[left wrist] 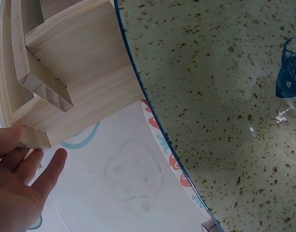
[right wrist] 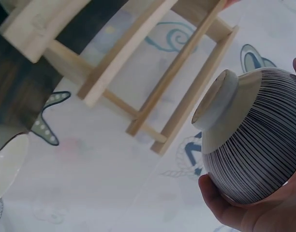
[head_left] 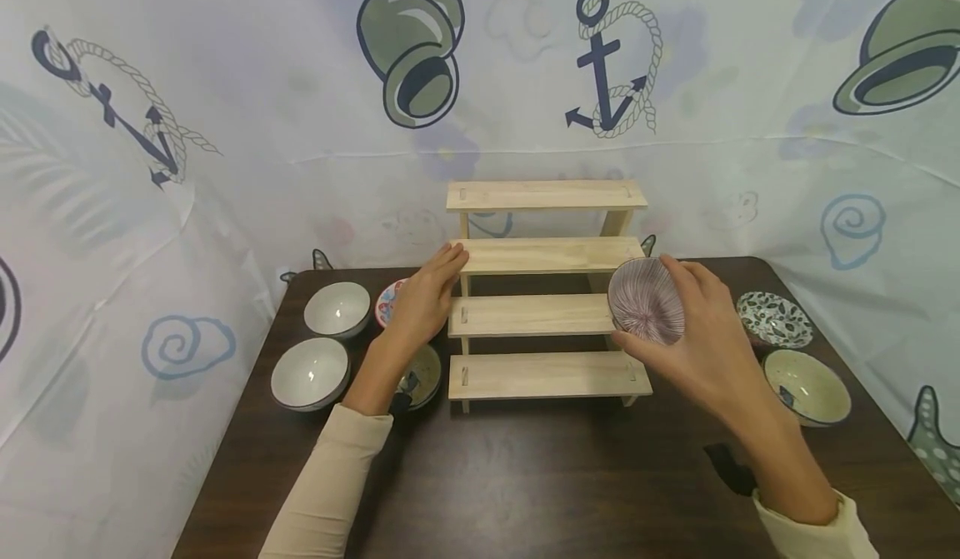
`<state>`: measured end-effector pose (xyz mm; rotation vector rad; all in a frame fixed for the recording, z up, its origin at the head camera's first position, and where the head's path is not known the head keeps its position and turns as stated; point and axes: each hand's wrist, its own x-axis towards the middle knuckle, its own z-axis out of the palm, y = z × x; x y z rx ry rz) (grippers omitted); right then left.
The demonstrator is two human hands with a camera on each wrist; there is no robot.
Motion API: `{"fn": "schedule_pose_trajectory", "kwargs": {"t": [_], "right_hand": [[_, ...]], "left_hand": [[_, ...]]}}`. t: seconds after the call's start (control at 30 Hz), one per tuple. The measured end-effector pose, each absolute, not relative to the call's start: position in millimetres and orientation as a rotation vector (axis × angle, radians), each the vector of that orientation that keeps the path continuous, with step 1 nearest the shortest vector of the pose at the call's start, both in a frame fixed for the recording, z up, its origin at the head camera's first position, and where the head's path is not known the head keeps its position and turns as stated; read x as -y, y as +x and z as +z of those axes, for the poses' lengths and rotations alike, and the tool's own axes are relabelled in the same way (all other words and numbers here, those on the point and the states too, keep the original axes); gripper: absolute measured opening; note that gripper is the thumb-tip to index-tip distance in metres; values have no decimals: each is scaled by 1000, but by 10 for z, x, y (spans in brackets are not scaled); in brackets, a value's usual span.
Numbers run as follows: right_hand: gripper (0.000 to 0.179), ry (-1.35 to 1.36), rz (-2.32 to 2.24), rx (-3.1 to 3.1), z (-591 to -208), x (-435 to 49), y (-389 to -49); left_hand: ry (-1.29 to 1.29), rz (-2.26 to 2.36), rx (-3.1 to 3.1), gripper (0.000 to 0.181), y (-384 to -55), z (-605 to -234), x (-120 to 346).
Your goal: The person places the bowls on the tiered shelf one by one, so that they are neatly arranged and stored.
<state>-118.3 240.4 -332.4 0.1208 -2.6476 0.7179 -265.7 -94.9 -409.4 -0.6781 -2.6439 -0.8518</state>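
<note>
My right hand [head_left: 708, 346] holds a small striped bowl [head_left: 643, 299] by its rim, thumb on one side and fingers on the other. The bowl is raised in front of the right end of a four-tier wooden stand [head_left: 540, 316]. Its inside faces me in the head view. Dark lines cover its outside in the right wrist view, where the pale foot [right wrist: 218, 99] shows. At the stand's left side, my left hand [head_left: 423, 305] grips the end of the second board from the top; its fingertips [left wrist: 34, 162] meet the board end in the left wrist view.
Two white bowls [head_left: 337, 307] stand at the left of the dark table [head_left: 510, 476]. Nearer the stand are a speckled green bowl [head_left: 426, 376] and a red-and-blue patterned dish [head_left: 386, 302]. On the right sit a floral-patterned dish [head_left: 776, 319] and a pale green bowl [head_left: 810, 384]. Printed cloth [head_left: 517, 109] hangs behind.
</note>
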Motion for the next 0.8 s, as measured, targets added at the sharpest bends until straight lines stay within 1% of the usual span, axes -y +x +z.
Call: {"fn": "schedule_pose_trajectory", "kwargs": {"t": [0.3,0.53,0.8], "right_hand": [[104,208,735,2637,-3181,-2209,-1325],[99,263,768,2621,-3073,-2075,-1441],[104,260,807,2672,-3016,-1935,-1533]], "left_hand": [[-689,-833,2643,42,-2647,-4077,944],[-686,-829,2638,42,-2658,-4090,951],[-694,-828,2631,42,-2649,-4080,957]]}}
